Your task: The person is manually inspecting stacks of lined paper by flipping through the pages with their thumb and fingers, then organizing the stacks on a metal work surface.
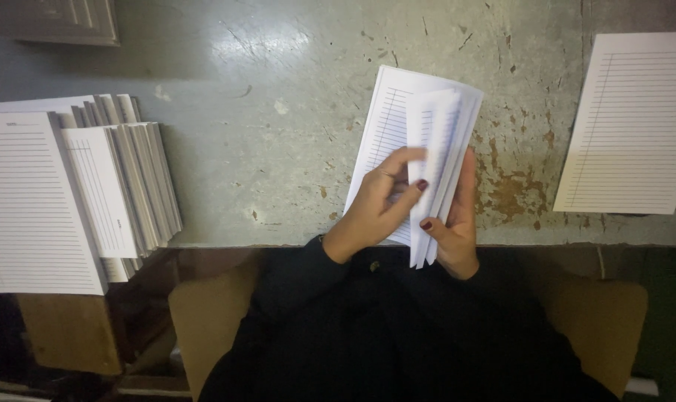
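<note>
A sheaf of white lined sheets (pixel 397 112), folded lengthwise, lies over the front edge of the worn grey-green table (pixel 278 149). My left hand (pixel 375 205) rests on its left half, fingers and thumb pinching a folded flap near the middle. My right hand (pixel 457 227) grips the sheaf's right edge from below, thumb on top. Both sleeves are black.
Several stacks of folded lined sheets (pixel 122 186) and a flat lined sheet (pixel 29 201) sit at the left table edge. Another flat pile of lined sheets (pixel 632 123) lies at the far right. A tan chair seat (pixel 204 313) shows below, and a panelled object (pixel 51 21) sits top left.
</note>
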